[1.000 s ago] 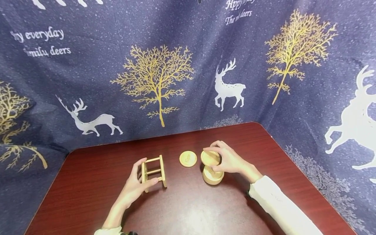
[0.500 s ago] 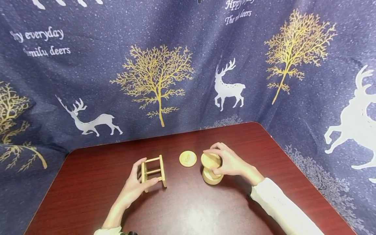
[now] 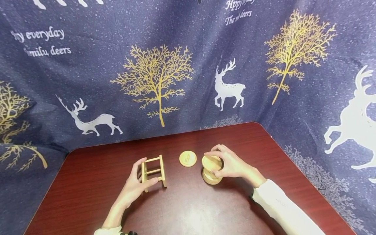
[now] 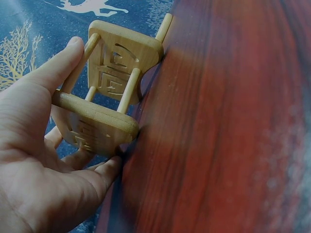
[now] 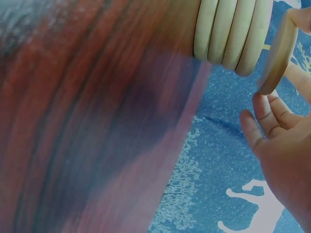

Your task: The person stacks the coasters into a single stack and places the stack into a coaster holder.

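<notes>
We see the left hand (image 3: 134, 182) holding a little wooden rack (image 3: 163, 171). The grip is about as wide as the rack, with the thumb on the near side and a finger reaching to the far corner. The rack has two side plates with cut-out shapes, and thin round bars join them. One plate sits inside the hand, and the other is away from the palm.

We see the right hand (image 3: 233, 163) pinching one round wooden disc (image 3: 209, 162) by its edge. The thumb and fingers are spread just as far apart as the disc is wide. From the right wrist, we can see a gap between this disc and the stack (image 5: 233, 36), and we count four discs there. The disc in the hand leans a bit.

One more round piece (image 3: 188, 159) lies flat by itself on the shiny red-brown table (image 3: 88, 182). We find it between the two hands, nearer to the right hand than to the left. Both hands are well apart.
</notes>
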A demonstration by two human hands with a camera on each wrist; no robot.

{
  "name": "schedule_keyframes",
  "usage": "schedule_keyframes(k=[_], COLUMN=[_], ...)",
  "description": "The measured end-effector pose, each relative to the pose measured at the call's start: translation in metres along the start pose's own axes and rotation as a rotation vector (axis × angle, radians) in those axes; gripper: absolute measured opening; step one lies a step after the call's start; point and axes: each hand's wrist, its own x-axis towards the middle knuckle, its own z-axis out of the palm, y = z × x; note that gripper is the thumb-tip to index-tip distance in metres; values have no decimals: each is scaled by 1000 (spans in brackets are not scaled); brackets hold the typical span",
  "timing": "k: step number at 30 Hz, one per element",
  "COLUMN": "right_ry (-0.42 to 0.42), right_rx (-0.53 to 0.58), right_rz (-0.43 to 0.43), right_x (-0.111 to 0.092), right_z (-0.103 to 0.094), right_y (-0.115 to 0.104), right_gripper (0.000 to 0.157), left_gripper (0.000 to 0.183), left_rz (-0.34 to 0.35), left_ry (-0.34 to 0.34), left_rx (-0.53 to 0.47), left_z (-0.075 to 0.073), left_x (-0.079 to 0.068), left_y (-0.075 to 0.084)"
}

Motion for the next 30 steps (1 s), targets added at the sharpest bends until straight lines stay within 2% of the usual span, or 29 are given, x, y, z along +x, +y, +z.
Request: schedule_keyframes(k=[30], right_ry=[-54], right_rx=[-41], right_rz=[-37], right_x=[-13], right_z=[0], right_y=[-1], right_gripper=[66], left_gripper=[101], left_rz=[0], left_ry=[-1], left_rx=[14], left_z=[-1], left_x=[1], left_y=[-2])
